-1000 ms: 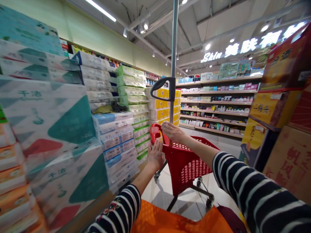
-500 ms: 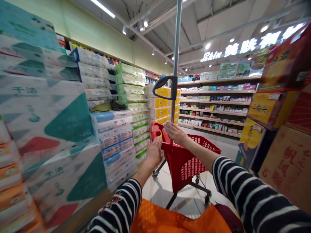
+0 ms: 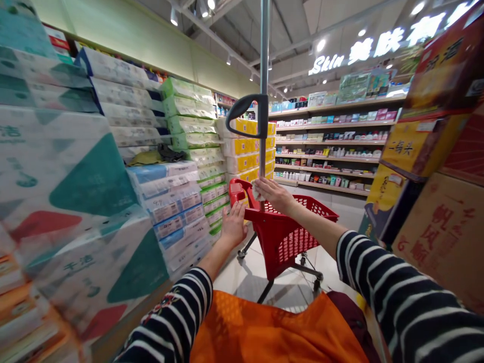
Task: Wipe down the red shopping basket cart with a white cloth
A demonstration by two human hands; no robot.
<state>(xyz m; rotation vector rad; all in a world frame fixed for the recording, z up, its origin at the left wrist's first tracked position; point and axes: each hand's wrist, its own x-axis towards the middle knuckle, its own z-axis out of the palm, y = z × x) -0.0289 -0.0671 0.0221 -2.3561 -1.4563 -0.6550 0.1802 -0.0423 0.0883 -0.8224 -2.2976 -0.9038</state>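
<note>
A red plastic shopping trolley (image 3: 291, 237) stands in the aisle ahead of me, with a tall metal pole (image 3: 263, 60) rising from it and a black handle (image 3: 245, 115) on the pole. My left hand (image 3: 232, 224) lies flat with fingers stretched out against the trolley's near left edge. My right hand (image 3: 274, 194) rests on the trolley's rim at the foot of the pole, fingers pressing a small white thing that I cannot make out. Both sleeves are striped dark and white.
Stacks of tissue packs (image 3: 166, 196) fill the left side close to my arm. Cardboard boxes (image 3: 434, 151) are piled on the right. Shelves of small bottles (image 3: 328, 151) run across the far end. Orange fabric (image 3: 272, 333) lies below my arms.
The trolley and both hands have shifted slightly forward and up in view, and the camera has tilted. The hands keep their places on the trolley.
</note>
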